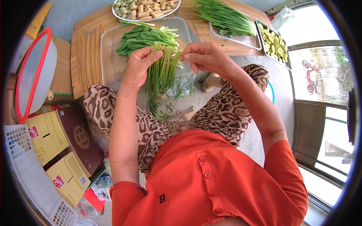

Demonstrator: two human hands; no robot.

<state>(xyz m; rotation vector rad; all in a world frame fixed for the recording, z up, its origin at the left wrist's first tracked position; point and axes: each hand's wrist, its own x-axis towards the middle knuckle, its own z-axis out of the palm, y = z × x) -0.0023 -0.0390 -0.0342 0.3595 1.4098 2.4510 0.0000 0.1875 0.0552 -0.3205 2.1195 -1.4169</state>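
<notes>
In front of me, a row of chives (161, 77) hangs with its cut ends up and its thin green leaves trailing down over a clear plastic bag. My left hand (137, 67) is closed on the row's left side, thumb across the stalks. At the row's right edge my right hand (205, 56) pinches, thumb against fingers. Whatever lies between those fingertips is too small to make out. Just beyond the hands, leafy greens (137, 39) with pale stems lie in a clear plastic tray (109, 52). A bundle of bamboo skewers (89, 62) rests left of it.
On the wooden table (226, 47) stand a plate of tan rolls (149, 11) and pale round pieces, more chives (228, 17) in a clear tray, and a metal tray of green-yellow slices (275, 43). A red-rimmed basin (36, 75) and cartons (68, 177) crowd my left. Windows line the right.
</notes>
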